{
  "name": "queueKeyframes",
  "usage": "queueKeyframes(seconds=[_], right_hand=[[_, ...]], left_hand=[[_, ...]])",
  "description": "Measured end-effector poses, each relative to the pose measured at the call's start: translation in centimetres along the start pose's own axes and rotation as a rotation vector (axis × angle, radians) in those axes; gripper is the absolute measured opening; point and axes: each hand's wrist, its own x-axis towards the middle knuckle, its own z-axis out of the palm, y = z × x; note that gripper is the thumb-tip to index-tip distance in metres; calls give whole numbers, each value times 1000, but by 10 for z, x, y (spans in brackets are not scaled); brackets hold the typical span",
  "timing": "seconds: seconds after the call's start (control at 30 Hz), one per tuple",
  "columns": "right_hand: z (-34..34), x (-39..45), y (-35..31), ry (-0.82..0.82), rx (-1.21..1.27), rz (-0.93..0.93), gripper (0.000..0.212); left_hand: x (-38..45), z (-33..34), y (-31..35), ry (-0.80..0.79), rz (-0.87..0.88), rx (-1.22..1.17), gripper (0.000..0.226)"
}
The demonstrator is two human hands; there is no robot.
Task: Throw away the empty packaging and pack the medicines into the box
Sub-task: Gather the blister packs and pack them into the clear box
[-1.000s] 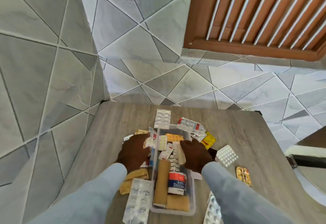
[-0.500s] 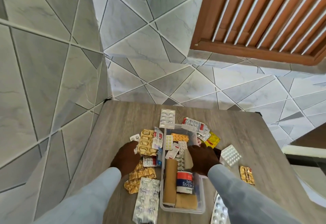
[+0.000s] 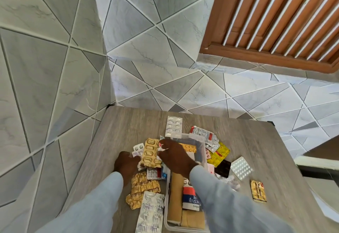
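Reaching across from the right, the right hand (image 3: 174,154) pinched a small packet at the top edge of a gold blister pack (image 3: 150,152) lying on the wooden table (image 3: 266,144). The left hand (image 3: 126,165) rested just left of that pack, fingers curled on small white strips. A clear plastic box (image 3: 200,144) sat just right, holding a tape roll (image 3: 191,198) and bandages, with loose pill strips around it.

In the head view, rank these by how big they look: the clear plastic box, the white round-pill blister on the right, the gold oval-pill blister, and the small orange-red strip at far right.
1. Clear plastic box, by far the largest.
2. Gold oval-pill blister.
3. White round-pill blister; it looks close to the gold one, so that order is unsure.
4. Orange-red strip, the smallest.
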Motion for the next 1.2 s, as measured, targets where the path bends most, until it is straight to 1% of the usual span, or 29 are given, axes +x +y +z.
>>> queueKeyframes(seconds=[0.07,0.13,0.2,0.27,0.37,0.4,0.47,0.57,0.63,0.7,0.73,0.83,0.87,0.97,1.0,1.1,1.13,1.17,1.2], right_hand=[[21,13,-10,-97,-45,12,53],[36,21,-13,-195,-199,24,59],[51,29,-9,-236,-308,68,61],[66,35,-6,-238,-390,118,62],[81,36,-4,-266,-469,149,76],[83,37,-4,-267,-473,147,76],[88,37,-2,-260,-474,147,73],[90,38,2,-251,-499,123,75],[87,37,3,-240,-494,93,74],[86,34,4,-209,-480,43,69],[87,31,4,-191,-466,22,66],[92,24,7,-147,-406,-26,59],[93,21,7,-144,-381,-42,56],[95,18,11,-148,-296,-55,51],[95,17,12,-126,-264,-50,50],[89,19,12,37,-198,-17,39],[87,21,12,67,-200,7,39],[88,25,15,74,-199,26,44],[90,31,19,52,-215,66,53]], left_hand=[[9,-2,-5,-32,-68,-96,48],[11,-5,-3,-67,-76,-148,31],[14,-4,1,-78,-77,-186,18],[17,-4,4,-111,-90,-234,15],[22,-2,11,-203,-148,-336,14],[23,-1,13,-228,-163,-356,16],[28,2,16,-262,-178,-367,25],[33,4,18,-259,-212,-355,59],[36,6,19,-252,-210,-321,69],[36,9,19,-254,-193,-245,64],[37,11,18,-258,-195,-222,56],[40,15,14,-276,-184,-208,23],[39,16,13,-276,-168,-194,18],[40,21,13,-238,-123,-141,15],[40,22,14,-223,-114,-115,13],[42,25,17,-184,-82,-42,14],[44,25,15,-174,-75,-24,17],[45,25,14,-167,-69,0,19],[46,25,12,-161,-64,17,20]])
